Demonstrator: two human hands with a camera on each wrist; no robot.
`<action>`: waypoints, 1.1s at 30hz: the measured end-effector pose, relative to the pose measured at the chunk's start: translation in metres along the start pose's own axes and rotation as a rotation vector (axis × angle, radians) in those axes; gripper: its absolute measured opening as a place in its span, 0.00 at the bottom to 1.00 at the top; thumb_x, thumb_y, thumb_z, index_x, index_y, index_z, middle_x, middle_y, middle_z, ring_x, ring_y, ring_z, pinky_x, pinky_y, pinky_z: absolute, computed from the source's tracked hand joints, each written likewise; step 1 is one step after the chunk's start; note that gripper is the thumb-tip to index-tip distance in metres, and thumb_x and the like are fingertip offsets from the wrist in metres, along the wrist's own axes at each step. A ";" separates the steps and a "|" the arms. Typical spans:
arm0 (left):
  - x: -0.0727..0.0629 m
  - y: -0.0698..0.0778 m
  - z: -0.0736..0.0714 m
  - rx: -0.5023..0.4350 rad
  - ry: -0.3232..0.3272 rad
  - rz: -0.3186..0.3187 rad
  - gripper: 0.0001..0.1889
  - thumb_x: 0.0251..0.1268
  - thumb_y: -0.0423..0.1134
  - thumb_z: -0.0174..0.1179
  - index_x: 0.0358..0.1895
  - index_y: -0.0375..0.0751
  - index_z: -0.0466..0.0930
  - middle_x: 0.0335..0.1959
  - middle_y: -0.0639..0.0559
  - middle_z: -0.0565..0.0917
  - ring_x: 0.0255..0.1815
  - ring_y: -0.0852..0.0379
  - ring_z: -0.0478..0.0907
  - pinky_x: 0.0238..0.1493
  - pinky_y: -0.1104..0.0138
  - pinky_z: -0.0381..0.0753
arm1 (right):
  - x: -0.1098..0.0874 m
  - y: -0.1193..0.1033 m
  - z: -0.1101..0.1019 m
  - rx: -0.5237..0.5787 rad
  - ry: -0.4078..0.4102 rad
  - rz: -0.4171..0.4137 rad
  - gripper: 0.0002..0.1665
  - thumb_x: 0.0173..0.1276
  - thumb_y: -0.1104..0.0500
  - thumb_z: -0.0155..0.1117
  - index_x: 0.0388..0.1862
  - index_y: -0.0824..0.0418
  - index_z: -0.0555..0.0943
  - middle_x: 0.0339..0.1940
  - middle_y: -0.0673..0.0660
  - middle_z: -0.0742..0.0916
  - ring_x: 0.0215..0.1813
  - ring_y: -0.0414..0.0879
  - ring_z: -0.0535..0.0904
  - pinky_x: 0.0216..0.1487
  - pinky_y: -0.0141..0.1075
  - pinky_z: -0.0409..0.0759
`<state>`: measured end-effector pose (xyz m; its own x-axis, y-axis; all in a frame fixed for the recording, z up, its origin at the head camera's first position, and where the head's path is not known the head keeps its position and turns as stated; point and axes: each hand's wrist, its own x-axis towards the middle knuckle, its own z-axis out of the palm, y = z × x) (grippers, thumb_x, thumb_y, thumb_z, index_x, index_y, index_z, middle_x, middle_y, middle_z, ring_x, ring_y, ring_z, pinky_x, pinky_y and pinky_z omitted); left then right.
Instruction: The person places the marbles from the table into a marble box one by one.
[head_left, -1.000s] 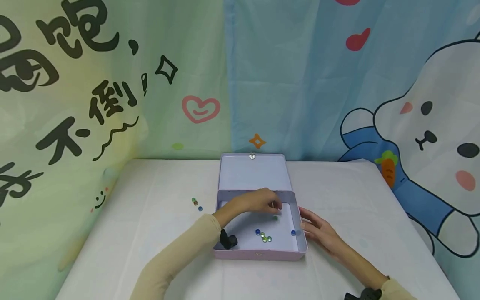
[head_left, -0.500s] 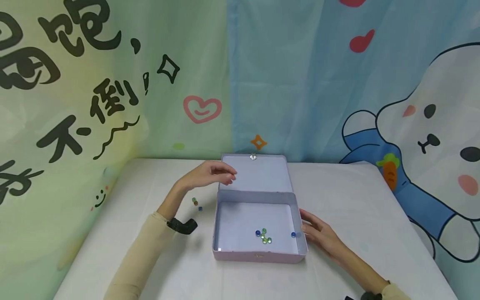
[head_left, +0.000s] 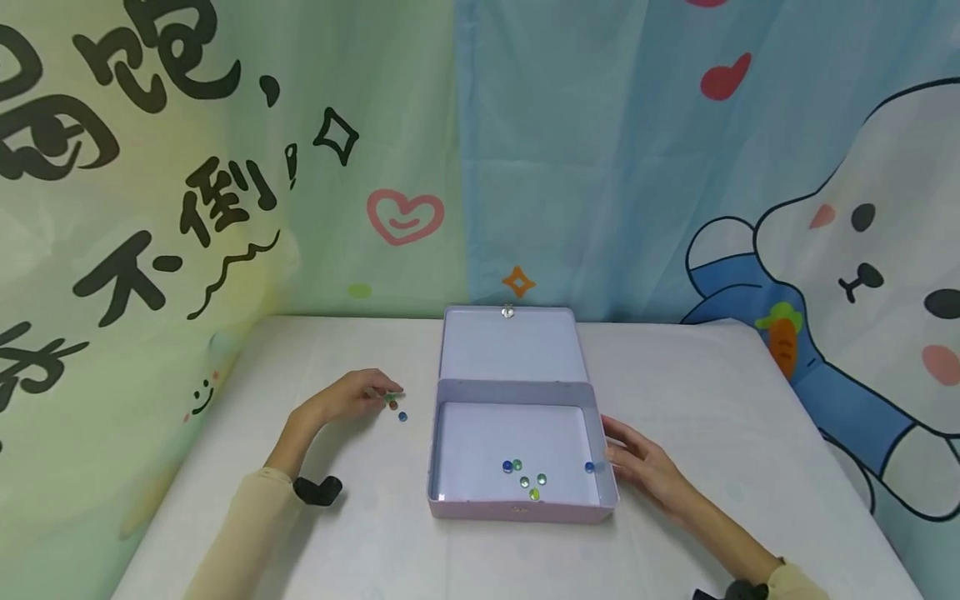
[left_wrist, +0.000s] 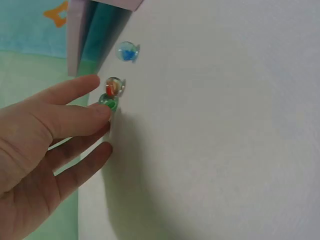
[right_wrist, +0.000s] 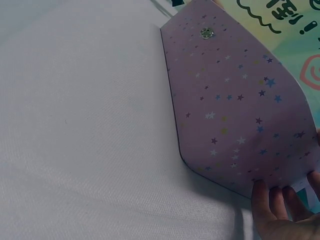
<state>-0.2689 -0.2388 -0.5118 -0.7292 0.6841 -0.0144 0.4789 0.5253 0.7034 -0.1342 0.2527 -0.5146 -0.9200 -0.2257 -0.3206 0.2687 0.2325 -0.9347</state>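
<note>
My left hand [head_left: 352, 397] is low over the table left of the box, fingertips at a green marble [left_wrist: 110, 104]. In the left wrist view the thumb tip overlaps that marble, and the index finger stands apart from it. An orange-red marble [left_wrist: 114, 87] lies against the green one, and a blue marble [left_wrist: 127, 51] sits a little away. My right hand [head_left: 643, 463] rests its fingers along the right outer wall of the lilac box [head_left: 517, 510]. Several blue, green and yellow-green marbles, among them a blue marble [head_left: 507, 467], lie inside the box.
The box's lid [head_left: 512, 346] is folded back behind it. A white cloth [head_left: 360, 542] covers the table. A printed curtain [head_left: 555, 167] hangs at the back and sides. In the right wrist view, a star pattern [right_wrist: 240, 97] covers the box's outside.
My left hand came out of the box, leaving a green marble inside, and moved left and down to the marbles on the table. Marbles in the box shifted; the right hand stayed at the wall.
</note>
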 end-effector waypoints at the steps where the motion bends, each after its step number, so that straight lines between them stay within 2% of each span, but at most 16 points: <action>1: 0.000 0.000 0.001 0.006 0.006 -0.001 0.17 0.63 0.23 0.57 0.55 0.34 0.80 0.49 0.41 0.83 0.49 0.45 0.82 0.51 0.61 0.81 | 0.000 0.000 0.000 0.000 0.001 0.001 0.38 0.74 0.52 0.54 0.78 0.57 0.54 0.77 0.64 0.61 0.76 0.61 0.60 0.64 0.36 0.76; 9: 0.004 -0.004 0.007 0.128 0.058 0.021 0.12 0.61 0.25 0.61 0.47 0.38 0.85 0.42 0.46 0.84 0.44 0.51 0.81 0.45 0.66 0.81 | 0.001 0.001 0.001 0.001 0.005 0.001 0.38 0.74 0.52 0.55 0.78 0.56 0.54 0.77 0.63 0.61 0.75 0.60 0.61 0.63 0.34 0.76; 13: 0.005 -0.005 0.008 0.127 0.065 0.005 0.10 0.61 0.26 0.62 0.45 0.37 0.85 0.41 0.47 0.84 0.43 0.52 0.82 0.46 0.66 0.81 | 0.000 0.001 0.000 0.004 -0.004 -0.006 0.38 0.74 0.52 0.54 0.78 0.56 0.54 0.77 0.63 0.61 0.75 0.57 0.63 0.62 0.32 0.76; 17: 0.006 -0.002 0.009 0.133 0.067 -0.022 0.10 0.63 0.26 0.61 0.46 0.35 0.83 0.41 0.47 0.85 0.44 0.53 0.83 0.48 0.65 0.82 | 0.000 0.001 0.000 0.003 -0.010 -0.010 0.38 0.74 0.52 0.54 0.78 0.56 0.54 0.77 0.63 0.61 0.73 0.49 0.66 0.63 0.32 0.76; 21: 0.007 -0.001 0.007 0.199 0.115 0.001 0.11 0.63 0.26 0.60 0.48 0.33 0.82 0.42 0.45 0.86 0.44 0.52 0.83 0.49 0.62 0.83 | 0.000 0.002 0.000 0.003 -0.013 -0.012 0.38 0.74 0.52 0.54 0.78 0.56 0.54 0.77 0.63 0.61 0.70 0.42 0.68 0.64 0.32 0.75; 24: 0.009 0.001 0.005 0.231 0.174 0.037 0.11 0.62 0.26 0.61 0.47 0.32 0.82 0.42 0.44 0.86 0.42 0.51 0.83 0.47 0.62 0.83 | 0.000 0.002 0.000 0.004 -0.014 -0.014 0.38 0.74 0.52 0.54 0.78 0.56 0.54 0.77 0.63 0.61 0.70 0.40 0.69 0.64 0.32 0.75; 28: 0.015 0.010 0.003 0.206 0.218 0.080 0.11 0.62 0.28 0.62 0.47 0.32 0.83 0.41 0.45 0.86 0.41 0.53 0.84 0.44 0.64 0.83 | 0.000 0.002 -0.001 0.002 -0.013 -0.013 0.38 0.74 0.53 0.54 0.78 0.56 0.54 0.77 0.63 0.61 0.71 0.44 0.68 0.63 0.32 0.76; 33: 0.027 0.033 -0.001 0.133 0.219 0.107 0.11 0.61 0.31 0.64 0.47 0.35 0.84 0.40 0.48 0.87 0.39 0.57 0.84 0.44 0.67 0.84 | 0.000 0.002 -0.001 0.004 -0.016 -0.011 0.38 0.74 0.53 0.54 0.78 0.56 0.54 0.78 0.63 0.61 0.74 0.51 0.65 0.64 0.33 0.75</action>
<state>-0.2731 -0.2028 -0.4883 -0.7525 0.6211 0.2191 0.6082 0.5275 0.5932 -0.1340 0.2541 -0.5164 -0.9181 -0.2431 -0.3130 0.2601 0.2263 -0.9387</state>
